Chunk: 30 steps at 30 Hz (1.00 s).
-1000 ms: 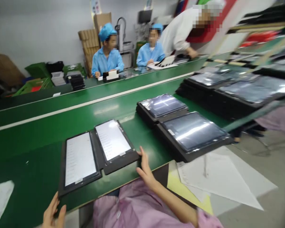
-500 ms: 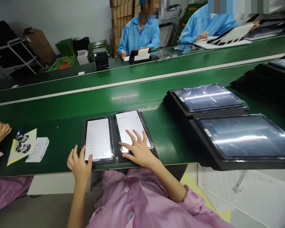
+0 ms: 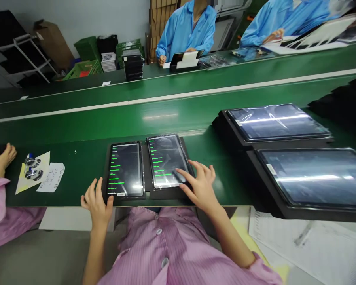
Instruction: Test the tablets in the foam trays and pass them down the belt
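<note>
Two tablets lie side by side on dark pads at the bench's near edge, the left tablet point(image 3: 126, 168) and the right tablet point(image 3: 167, 158). Both screens are black with rows of green text. My left hand point(image 3: 98, 204) is open at the lower left corner of the left tablet, fingers apart, thumb close to its edge. Over the lower right part of the right tablet is my right hand point(image 3: 200, 184), open, its index finger stretched onto or just above the screen. Neither hand holds anything.
Stacks of dark pads carry a rear tablet point(image 3: 280, 122) and a front tablet point(image 3: 317, 176) on the right. Left are a handwritten note point(image 3: 51, 177) and small metal parts point(image 3: 33, 168), beside a co-worker's hand point(image 3: 1, 160). Two people in blue sit across the green bench point(image 3: 121, 114).
Both tablet screens have turned from white lists to black with green text. My right hand has shifted right, off the middle of the right tablet. The view has shifted slightly.
</note>
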Each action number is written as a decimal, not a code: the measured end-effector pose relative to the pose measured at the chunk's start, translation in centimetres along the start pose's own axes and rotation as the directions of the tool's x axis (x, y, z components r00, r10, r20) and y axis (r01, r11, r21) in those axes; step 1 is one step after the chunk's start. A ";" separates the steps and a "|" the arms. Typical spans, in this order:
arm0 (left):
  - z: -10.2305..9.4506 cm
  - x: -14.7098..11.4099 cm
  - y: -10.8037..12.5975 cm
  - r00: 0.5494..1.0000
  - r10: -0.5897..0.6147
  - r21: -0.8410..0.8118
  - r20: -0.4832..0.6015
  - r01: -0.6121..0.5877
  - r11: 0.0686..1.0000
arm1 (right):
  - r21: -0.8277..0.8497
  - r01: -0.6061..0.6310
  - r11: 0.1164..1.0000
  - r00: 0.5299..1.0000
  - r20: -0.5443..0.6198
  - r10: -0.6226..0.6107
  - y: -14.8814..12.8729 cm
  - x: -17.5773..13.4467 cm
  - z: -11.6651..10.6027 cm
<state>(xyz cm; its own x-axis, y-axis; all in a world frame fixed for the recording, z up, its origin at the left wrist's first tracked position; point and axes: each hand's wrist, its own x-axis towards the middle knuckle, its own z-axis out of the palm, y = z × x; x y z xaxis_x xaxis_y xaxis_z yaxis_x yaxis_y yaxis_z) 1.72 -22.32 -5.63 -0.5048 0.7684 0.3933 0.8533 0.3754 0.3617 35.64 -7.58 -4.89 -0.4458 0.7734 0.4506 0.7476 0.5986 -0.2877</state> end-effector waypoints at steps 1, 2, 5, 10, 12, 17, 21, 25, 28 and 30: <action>0.3 0.1 0.0 1.000 0.008 -0.004 0.009 -0.008 1.000 | -0.015 0.021 1.000 0.999 0.031 -0.021 -0.6 0.3 0.4; 0.5 0.2 0.0 1.000 0.018 -0.014 0.019 -0.018 1.000 | -0.027 0.034 0.999 0.998 0.061 -0.033 -1.2 0.6 0.8; 0.8 0.5 0.1 0.999 0.024 -0.048 0.048 -0.022 0.999 | -0.048 0.025 0.999 0.993 0.118 -0.019 -2.4 1.4 1.7; 0.7 1.3 0.6 0.995 0.004 -0.048 0.096 0.001 0.999 | -0.070 -0.038 0.997 0.991 0.123 0.047 -2.6 2.3 2.6; 0.7 1.6 0.9 0.995 0.008 -0.046 0.099 -0.003 0.999 | -0.076 -0.051 0.996 0.991 0.122 0.060 -2.5 2.4 2.8; 0.7 2.0 0.7 0.981 0.008 0.035 0.193 -0.015 0.999 | -0.088 -0.110 0.990 0.992 0.046 0.114 -1.7 1.6 2.2; 0.3 2.1 -0.5 0.983 -0.027 -0.176 0.182 0.059 0.983 | -0.067 -0.194 0.979 0.980 -0.055 0.190 0.2 0.4 1.1; 0.0 2.1 -1.1 0.979 -0.031 -0.228 0.201 0.078 0.971 | -0.013 -0.269 0.963 0.958 -0.103 0.267 1.9 -0.8 1.0; 0.1 2.4 -0.9 0.977 -0.010 -0.204 0.215 0.055 0.977 | -0.001 -0.273 0.962 0.956 -0.114 0.271 2.1 -1.0 1.2; 0.2 2.8 -0.4 0.976 0.025 -0.190 0.215 0.017 0.982 | -0.002 -0.257 0.966 0.960 -0.112 0.255 1.8 -0.9 1.4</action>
<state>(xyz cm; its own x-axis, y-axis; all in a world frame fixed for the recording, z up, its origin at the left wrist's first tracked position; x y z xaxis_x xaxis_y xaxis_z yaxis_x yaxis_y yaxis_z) -0.05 -20.18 -4.86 -0.4435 0.8710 0.2114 0.8044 0.2828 0.5225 36.68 -6.90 -6.98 -0.1820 0.8721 0.4542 0.8379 0.3792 -0.3925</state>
